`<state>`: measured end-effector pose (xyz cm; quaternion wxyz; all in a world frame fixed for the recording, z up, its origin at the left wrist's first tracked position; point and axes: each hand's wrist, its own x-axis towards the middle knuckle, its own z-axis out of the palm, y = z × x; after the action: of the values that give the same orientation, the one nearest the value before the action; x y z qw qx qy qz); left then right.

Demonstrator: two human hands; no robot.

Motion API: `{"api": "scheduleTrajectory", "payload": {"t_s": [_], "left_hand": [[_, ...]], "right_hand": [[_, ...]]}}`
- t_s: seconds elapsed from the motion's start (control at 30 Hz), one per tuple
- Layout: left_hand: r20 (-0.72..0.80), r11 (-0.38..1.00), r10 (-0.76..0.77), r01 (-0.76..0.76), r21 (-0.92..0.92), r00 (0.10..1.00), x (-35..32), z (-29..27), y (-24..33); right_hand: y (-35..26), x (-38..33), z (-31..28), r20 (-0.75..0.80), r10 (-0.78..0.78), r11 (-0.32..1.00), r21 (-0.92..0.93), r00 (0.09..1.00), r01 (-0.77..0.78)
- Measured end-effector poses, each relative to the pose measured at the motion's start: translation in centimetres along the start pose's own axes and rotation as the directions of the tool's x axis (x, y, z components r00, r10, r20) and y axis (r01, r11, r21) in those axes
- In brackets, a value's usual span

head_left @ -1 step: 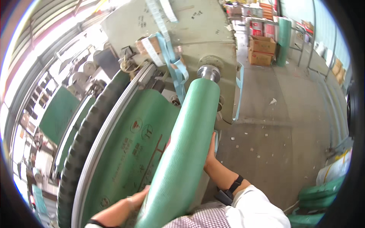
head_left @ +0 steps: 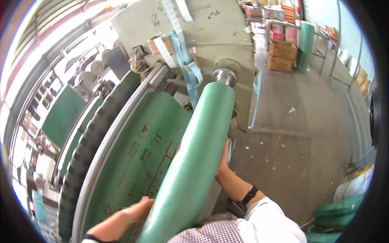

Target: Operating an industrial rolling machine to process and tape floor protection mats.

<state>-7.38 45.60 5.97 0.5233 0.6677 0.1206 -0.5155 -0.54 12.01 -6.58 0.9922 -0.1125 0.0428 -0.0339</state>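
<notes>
A thick roll of shiny green woven sheet (head_left: 190,162) runs from a metal spindle (head_left: 224,77) down toward my body. Against the roll's right side lies my right hand (head_left: 223,160), its visible fingers stretched flat and the rest hidden behind the roll. Beside the roll's lower left edge is my left hand (head_left: 142,208), thumb raised; its fingers reach to the roll and are partly hidden. Printed green sheet (head_left: 125,166) spreads under and left of the roll, with red and dark marks on it.
A pale metal rail (head_left: 106,150) and a dark ridged roller (head_left: 91,135) border the sheet on the left. Light blue straps (head_left: 190,75) hang from the beige machine panel (head_left: 214,32). Cardboard boxes (head_left: 281,54) and an upright green roll (head_left: 305,46) stand at the far right.
The view has shifted slightly. My left hand appears a little farther left, with more of its thumb showing, and the roll's near end sits farther left. My right hand stays against the roll.
</notes>
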Motion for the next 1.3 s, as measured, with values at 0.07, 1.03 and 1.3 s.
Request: {"api": "scheduleTrajectory", "payload": {"t_s": [0.07,1.03,1.3], "left_hand": [[0.121,0.949,0.289,-0.301,0.094,0.95,-5.1,-2.0,-2.4],[-0.316,0.172,0.945,0.687,0.706,0.089,-5.9,20.5,-14.5],[-0.123,0.103,0.992,0.601,0.792,-0.007,-5.2,19.4,-14.7]], "right_hand": [[-1.5,-1.1,1.6,-0.067,0.027,0.996,-0.081,0.997,-0.033],[-4.0,-16.8,6.3,0.1,0.708,0.332,-0.921,0.699,-0.205],[1.0,-16.8,5.0,0.176,0.315,-0.378,-0.878,0.933,0.293]]}}
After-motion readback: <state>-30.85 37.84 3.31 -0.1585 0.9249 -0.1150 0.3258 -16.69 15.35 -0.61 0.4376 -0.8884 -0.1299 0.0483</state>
